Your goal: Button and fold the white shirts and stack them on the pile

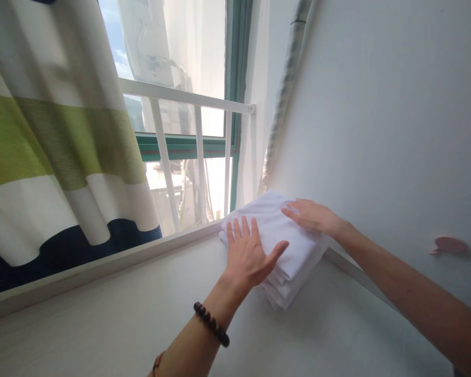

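A stack of folded white cloth [272, 209] lies in the corner of a white surface, between the window side and the wall. My left hand [246, 255] rests flat on the near left part of the stack, its fingers spread and thumb pointing right. On the far right part of the cloth lies my right hand [310, 214], palm down with fingers stretched out. Neither hand grips anything. Several folded layers show at the near edge of the stack. A dark beaded bracelet [211, 324] circles my left wrist.
A white surface [133, 314] with a raised edge stretches below. Behind it are a white railing [188, 98] and a green-framed window [235, 68]. A striped curtain [63, 141] hangs at left. A wrapped pipe [282, 99] runs down the corner; a pink hook [450, 245] sits on the right wall.
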{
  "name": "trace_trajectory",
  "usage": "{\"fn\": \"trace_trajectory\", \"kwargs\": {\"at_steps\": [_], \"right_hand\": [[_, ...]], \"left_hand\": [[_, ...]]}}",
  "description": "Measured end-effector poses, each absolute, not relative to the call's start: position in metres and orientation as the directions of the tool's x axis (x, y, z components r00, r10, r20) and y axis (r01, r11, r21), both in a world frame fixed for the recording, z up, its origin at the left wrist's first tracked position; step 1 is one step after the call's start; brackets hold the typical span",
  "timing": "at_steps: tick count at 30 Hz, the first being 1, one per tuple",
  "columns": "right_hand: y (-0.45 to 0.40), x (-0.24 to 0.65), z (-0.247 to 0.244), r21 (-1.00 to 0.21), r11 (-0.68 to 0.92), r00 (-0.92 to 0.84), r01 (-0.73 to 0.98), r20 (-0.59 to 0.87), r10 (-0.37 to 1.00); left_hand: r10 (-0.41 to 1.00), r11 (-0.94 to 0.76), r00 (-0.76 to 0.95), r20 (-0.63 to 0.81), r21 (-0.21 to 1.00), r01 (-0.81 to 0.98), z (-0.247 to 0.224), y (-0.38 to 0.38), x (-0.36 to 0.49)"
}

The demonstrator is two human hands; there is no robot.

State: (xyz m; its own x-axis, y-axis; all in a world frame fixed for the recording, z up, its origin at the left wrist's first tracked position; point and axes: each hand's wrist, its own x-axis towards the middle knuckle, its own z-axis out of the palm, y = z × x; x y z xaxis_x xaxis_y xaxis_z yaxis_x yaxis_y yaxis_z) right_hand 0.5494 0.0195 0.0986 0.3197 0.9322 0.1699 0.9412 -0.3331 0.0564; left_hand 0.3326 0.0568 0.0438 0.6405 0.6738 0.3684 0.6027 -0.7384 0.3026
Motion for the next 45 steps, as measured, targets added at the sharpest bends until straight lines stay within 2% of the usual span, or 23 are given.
{"fn": "trace_trajectory", "kwargs": {"at_steps": [4, 6, 9, 12, 15, 19, 22, 27, 31, 34, 36, 38, 40, 42, 45], "right_hand": [[0.057, 0.554, 0.102, 0.094, -0.197, 0.178, 0.976, 0.177, 0.968], [0.070, 0.556, 0.082, 0.104, -0.128, 0.113, 0.986, 0.140, 0.984], [0.078, 0.558, 0.048, 0.105, -0.118, 0.105, 0.987, 0.126, 0.986], [0.081, 0.558, 0.041, 0.113, -0.118, 0.103, 0.987, 0.130, 0.986], [0.076, 0.559, 0.061, 0.132, -0.089, 0.075, 0.987, 0.108, 0.991], [0.053, 0.565, 0.082, 0.162, -0.099, 0.072, 0.982, 0.163, 0.984], [0.033, 0.570, 0.067, 0.154, -0.129, 0.097, 0.979, 0.202, 0.975], [0.021, 0.568, 0.033, 0.163, -0.204, 0.145, 0.965, 0.313, 0.939], [0.026, 0.562, 0.039, 0.183, -0.219, 0.154, 0.958, 0.314, 0.937], [0.022, 0.542, 0.054, 0.194, -0.256, 0.182, 0.947, 0.332, 0.926], [0.012, 0.513, 0.062, 0.186, -0.270, 0.192, 0.945, 0.352, 0.916], [-0.003, 0.475, 0.062, 0.167, -0.234, 0.160, 0.958, 0.364, 0.918], [-0.018, 0.436, 0.052, 0.138, -0.115, 0.058, 0.984, 0.363, 0.930], [-0.029, 0.406, 0.035, 0.176, -0.016, -0.042, 0.984, 0.317, 0.947], [-0.031, 0.392, 0.009, 0.251, -0.045, -0.038, 0.967, 0.317, 0.948]], "left_hand": [[0.743, -0.665, 0.633, 0.217, 0.340, 0.665, 0.022, 0.047, 0.339], [0.757, -0.645, 0.632, 0.165, 0.341, 0.684, 0.006, 0.048, 0.340], [0.763, -0.635, 0.631, 0.140, 0.340, 0.694, -0.010, 0.052, 0.341], [0.756, -0.640, 0.642, 0.126, 0.344, 0.687, -0.006, 0.054, 0.337], [0.724, -0.661, 0.686, 0.076, 0.361, 0.658, 0.013, 0.058, 0.329], [0.743, -0.653, 0.651, 0.156, 0.384, 0.653, 0.029, 0.076, 0.323], [0.754, -0.652, 0.621, 0.215, 0.357, 0.669, 0.017, 0.094, 0.328], [0.748, -0.659, 0.626, 0.220, 0.361, 0.660, -0.006, 0.110, 0.338], [0.711, -0.692, 0.677, 0.191, 0.365, 0.623, -0.005, 0.110, 0.328], [0.692, -0.720, 0.674, 0.257, 0.306, 0.623, -0.016, 0.105, 0.293], [0.661, -0.746, 0.666, 0.346, 0.208, 0.633, -0.031, 0.099, 0.254], [0.569, -0.801, 0.719, 0.399, 0.072, 0.594, -0.046, 0.092, 0.207], [0.507, -0.827, 0.764, 0.399, -0.025, 0.561, -0.054, 0.084, 0.161], [0.478, -0.840, 0.794, 0.376, -0.069, 0.538, -0.056, 0.076, 0.125], [0.471, -0.846, 0.805, 0.361, -0.072, 0.528, -0.051, 0.067, 0.098]]}}
